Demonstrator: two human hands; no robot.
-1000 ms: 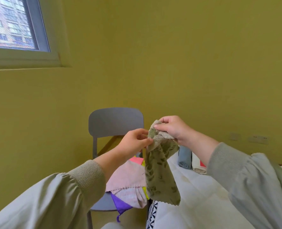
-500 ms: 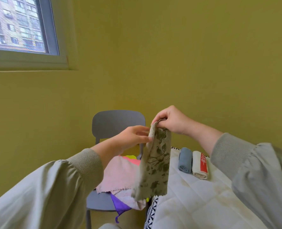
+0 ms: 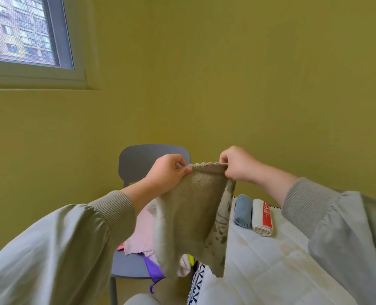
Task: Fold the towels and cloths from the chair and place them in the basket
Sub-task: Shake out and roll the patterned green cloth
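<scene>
Olive-yellow walls and a window at upper left formed the background of the head view, with a grey chair standing against the wall and a quilted white surface just beside it on the right. The left hand and right hand each pinched one upper corner of an olive-grey towel between thumb and curled fingers. This held its scalloped top edge taut and level in the air above the chair seat. The towel hung free, plain side toward the camera, and a leaf print showed where its right edge curled. Holding it by both corners probably let it fall flat so that its edges could be matched for the first fold. A pink cloth and a purple cloth lay heaped on the seat behind it, apparently awaiting folding. A rolled blue towel and a rolled white towel with a red stripe lay side by side, touching, on the quilted surface, presumably finished and set aside. The basket was not in view.
</scene>
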